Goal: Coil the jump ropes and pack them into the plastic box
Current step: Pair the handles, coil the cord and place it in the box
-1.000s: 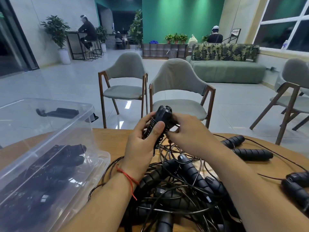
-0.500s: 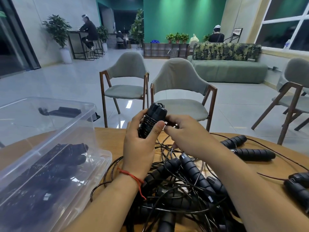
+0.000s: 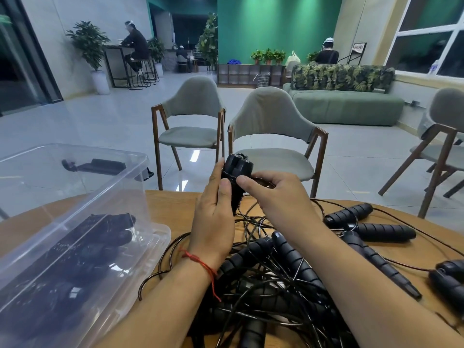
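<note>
Over the far edge of the round wooden table [image 3: 170, 207], the left hand [image 3: 213, 219] gripped a bundle of paired black handles [image 3: 237, 169], its fingers wrapped behind and its thumb laid up the near face. The right hand [image 3: 276, 197] met it from the other side, thumb and forefinger pinching the thin cord [image 3: 261, 183] against the bundle just under its cap. A second earlier the bundle had leaned with its top toward the right hand. It now stood straighter, and the pinch had shifted from lower on the shaft to a band near the top. That suggested another turn of cord had gone on and the winding was climbing toward its end. The slack trailing down into the tangled pile of ropes [image 3: 271, 277] meant this rope was not yet ready to pack. The bundle's long axis ran almost vertically, with the cap end pointing up and slightly away from the wearer and the lower end sunk into the left palm, clear of the tabletop. To the left the clear plastic box [image 3: 140, 162] lay tilted on the table, with several finished coils [image 3: 100, 237] already inside. More loose handles [image 3: 349, 214] waited on the right, so by my reckoning most of the job was still ahead.
</note>
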The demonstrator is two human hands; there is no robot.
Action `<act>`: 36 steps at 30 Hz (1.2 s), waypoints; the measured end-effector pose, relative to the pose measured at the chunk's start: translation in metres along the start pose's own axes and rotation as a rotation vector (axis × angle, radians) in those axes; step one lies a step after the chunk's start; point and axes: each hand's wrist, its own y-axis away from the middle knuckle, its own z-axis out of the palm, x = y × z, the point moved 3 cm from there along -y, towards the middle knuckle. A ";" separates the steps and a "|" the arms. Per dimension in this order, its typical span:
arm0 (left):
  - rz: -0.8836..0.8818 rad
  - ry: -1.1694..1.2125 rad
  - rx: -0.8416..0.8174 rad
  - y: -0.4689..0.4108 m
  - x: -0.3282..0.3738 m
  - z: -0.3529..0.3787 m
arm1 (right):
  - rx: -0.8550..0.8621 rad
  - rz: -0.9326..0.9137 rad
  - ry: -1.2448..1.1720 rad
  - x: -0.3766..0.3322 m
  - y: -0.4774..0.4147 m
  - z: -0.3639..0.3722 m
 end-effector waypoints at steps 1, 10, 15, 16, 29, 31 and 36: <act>-0.014 0.043 -0.014 0.000 0.001 0.000 | 0.011 0.003 0.000 0.001 0.000 -0.001; -0.414 0.634 -0.141 0.004 0.015 0.005 | -0.156 0.026 -0.076 0.003 -0.010 -0.010; -0.481 0.649 -0.222 0.001 0.010 0.007 | -0.177 0.039 -0.089 0.005 -0.010 -0.014; -0.465 0.621 -0.191 0.000 0.009 0.005 | -0.185 0.040 -0.072 0.005 -0.010 -0.014; -0.148 0.211 0.160 -0.001 0.008 -0.007 | -0.083 -0.070 0.264 -0.002 0.007 0.020; -0.144 0.251 0.168 0.000 0.010 -0.007 | -0.095 -0.155 0.365 -0.008 0.015 0.027; -0.135 0.284 0.106 0.003 0.016 -0.003 | -0.033 -0.425 0.838 -0.003 0.028 0.041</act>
